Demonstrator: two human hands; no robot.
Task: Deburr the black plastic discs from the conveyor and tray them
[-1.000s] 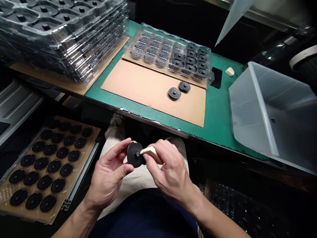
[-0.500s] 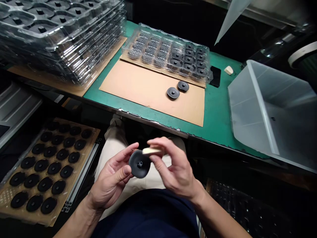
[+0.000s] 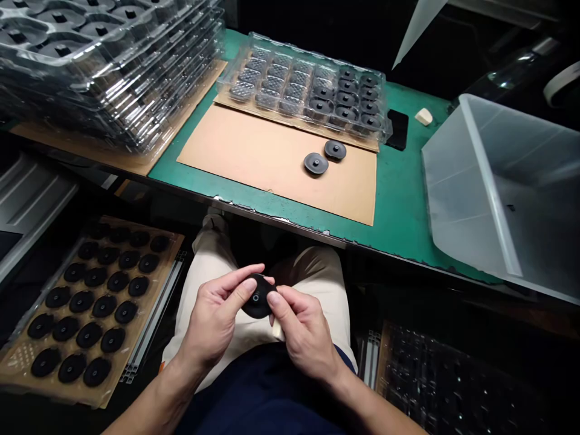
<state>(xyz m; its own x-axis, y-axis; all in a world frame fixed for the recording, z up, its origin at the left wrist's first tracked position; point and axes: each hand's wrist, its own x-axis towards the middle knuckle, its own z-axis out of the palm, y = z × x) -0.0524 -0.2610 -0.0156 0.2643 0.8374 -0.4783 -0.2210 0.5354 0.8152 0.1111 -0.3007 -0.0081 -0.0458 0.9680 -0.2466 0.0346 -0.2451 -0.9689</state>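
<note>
Above my lap, my left hand (image 3: pixel 217 317) pinches a round black disc (image 3: pixel 256 297) with a small hub at its centre, thumb on top near the rim. My right hand (image 3: pixel 304 329) is closed, its thumb pressing the disc's right edge. A small cream-coloured block (image 3: pixel 278 330) pokes out beneath the right fingers; most of it is hidden by them. On the brown cardboard sheet (image 3: pixel 244 142) lie two more discs, one black disc (image 3: pixel 316 164) nearer and another black disc (image 3: pixel 335 150) just behind it.
Behind the sheet sits a clear compartment tray (image 3: pixel 290 106), discs in its right part. Stacked trays (image 3: pixel 149 103) stand at left, a translucent bin (image 3: pixel 471 199) at right. Another cream block (image 3: pixel 423 116) and a dark flat object (image 3: pixel 397 130) lie between. A disc-filled tray (image 3: pixel 106 356) is lower left.
My right hand has come down and closed in on the disc's right edge, with the cream block now lower and mostly covered. The disc has turned in my fingers.
</note>
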